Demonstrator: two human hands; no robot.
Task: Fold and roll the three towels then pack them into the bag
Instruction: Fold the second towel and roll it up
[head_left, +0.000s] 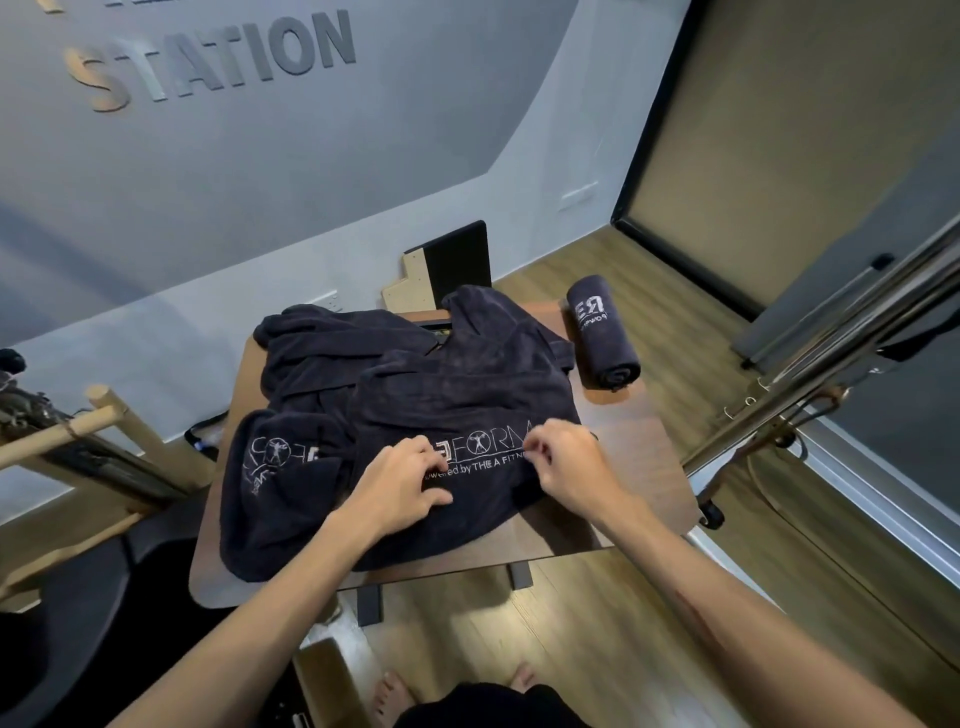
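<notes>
Two dark navy towels lie loose on a brown wooden table (631, 457), and a third is rolled up. The nearer towel (467, 410) is spread across the middle of the table with its white print facing up: large letters that read "FORM" with a small human figure in place of one letter, and a line beneath that reads in part "owered by THE A FITN", the rest covered by the hands. The left hand (402, 480) rests on this towel with its fingers curled down into the cloth just left of the print. The right hand (563, 457) pinches the cloth at the right end of the print, fingers bent. A second towel (291, 462) lies crumpled on the left side of the table, touching the first, its logo creased and mostly unreadable. The rolled towel (602, 332) lies at the far right corner of the table, apart from the others, showing "ER" in mirrored letters. On the grey wall (260, 171) behind, raised letters spell "STATION". I cannot tell which item is the bag.
</notes>
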